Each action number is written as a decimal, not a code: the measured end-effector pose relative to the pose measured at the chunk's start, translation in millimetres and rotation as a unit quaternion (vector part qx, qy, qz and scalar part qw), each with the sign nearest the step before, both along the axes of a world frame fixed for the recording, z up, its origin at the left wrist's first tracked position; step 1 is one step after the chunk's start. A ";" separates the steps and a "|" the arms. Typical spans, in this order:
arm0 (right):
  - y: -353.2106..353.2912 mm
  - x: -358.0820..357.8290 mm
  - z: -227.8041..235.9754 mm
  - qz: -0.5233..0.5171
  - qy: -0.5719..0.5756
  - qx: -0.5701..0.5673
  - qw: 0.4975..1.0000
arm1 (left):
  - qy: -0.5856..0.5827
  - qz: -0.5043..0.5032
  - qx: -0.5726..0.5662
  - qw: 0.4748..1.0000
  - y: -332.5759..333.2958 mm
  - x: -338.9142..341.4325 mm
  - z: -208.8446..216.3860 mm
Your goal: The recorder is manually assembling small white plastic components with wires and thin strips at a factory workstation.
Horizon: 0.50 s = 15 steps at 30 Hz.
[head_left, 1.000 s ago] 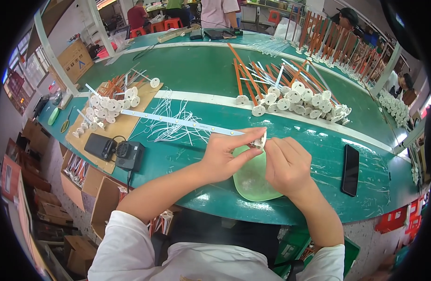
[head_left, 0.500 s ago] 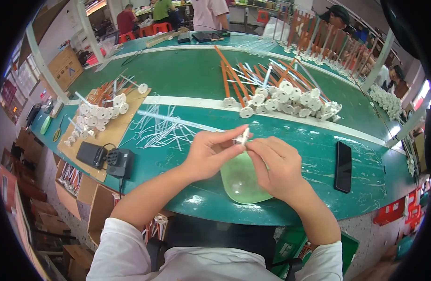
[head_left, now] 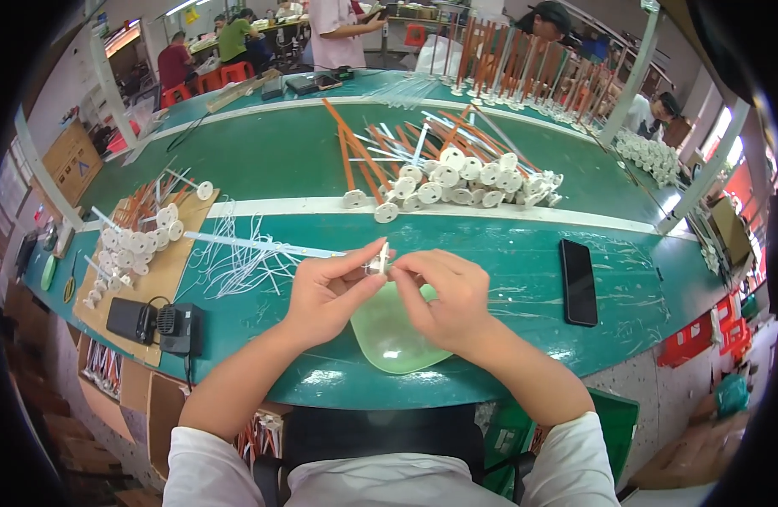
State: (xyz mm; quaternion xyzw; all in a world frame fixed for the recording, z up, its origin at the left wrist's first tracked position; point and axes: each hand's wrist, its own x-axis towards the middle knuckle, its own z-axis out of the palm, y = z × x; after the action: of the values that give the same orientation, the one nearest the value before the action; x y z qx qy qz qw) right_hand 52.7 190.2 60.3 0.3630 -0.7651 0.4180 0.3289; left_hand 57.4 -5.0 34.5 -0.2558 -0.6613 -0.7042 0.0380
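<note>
Thumb and fingers of my left hand (head_left: 326, 291) pinch a small white round base (head_left: 380, 258), seen nearly edge-on. From behind that hand a pale strip with small dots (head_left: 262, 243) reaches out to the left; whether it joins the base is hidden. My right hand (head_left: 448, 296) is closed in a pinch close to the base's right side, and what its fingertips hold is too small to make out. Beneath both hands a light green bowl (head_left: 397, 338) stands on the green table (head_left: 524, 338).
Thin white wires (head_left: 250, 266) lie left of my hands. A cardboard sheet (head_left: 169, 275) bears white bases with strips and a black adapter (head_left: 180, 329). More white-based strips (head_left: 457, 177) are heaped beyond the white ledge. A phone (head_left: 578, 283) lies right. Other people work farther back.
The view has turned to the right, so the scene sits farther left. Both hands stay at the white base, and the right fingertips are now slightly apart from it.
</note>
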 end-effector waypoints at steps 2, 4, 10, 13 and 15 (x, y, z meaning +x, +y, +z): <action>-0.6 -0.5 -3.0 -0.006 -0.008 -0.007 1.000 | 0.008 0.003 0.005 1.000 3.0 -0.9 -4.7; -0.7 -1.1 -5.1 -0.018 0.015 -0.010 1.000 | 0.016 0.011 0.008 1.000 3.8 -1.9 -5.8; 0.8 1.2 -8.4 -0.028 0.092 0.006 0.995 | 0.090 0.064 -0.079 0.991 6.7 3.9 -5.3; -1.8 3.9 -5.1 -0.017 0.103 0.007 0.994 | 0.009 0.030 -0.038 0.999 4.6 5.2 -2.7; -0.8 2.6 -5.0 -0.024 0.100 0.008 0.995 | 0.030 0.016 -0.033 0.999 2.0 4.1 -2.4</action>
State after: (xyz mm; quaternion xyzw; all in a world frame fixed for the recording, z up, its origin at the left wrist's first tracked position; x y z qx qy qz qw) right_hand 55.3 189.4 55.4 0.3873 -0.7401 0.3651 0.4111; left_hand 61.5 -3.0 32.2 -0.2673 -0.6865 -0.6735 0.0612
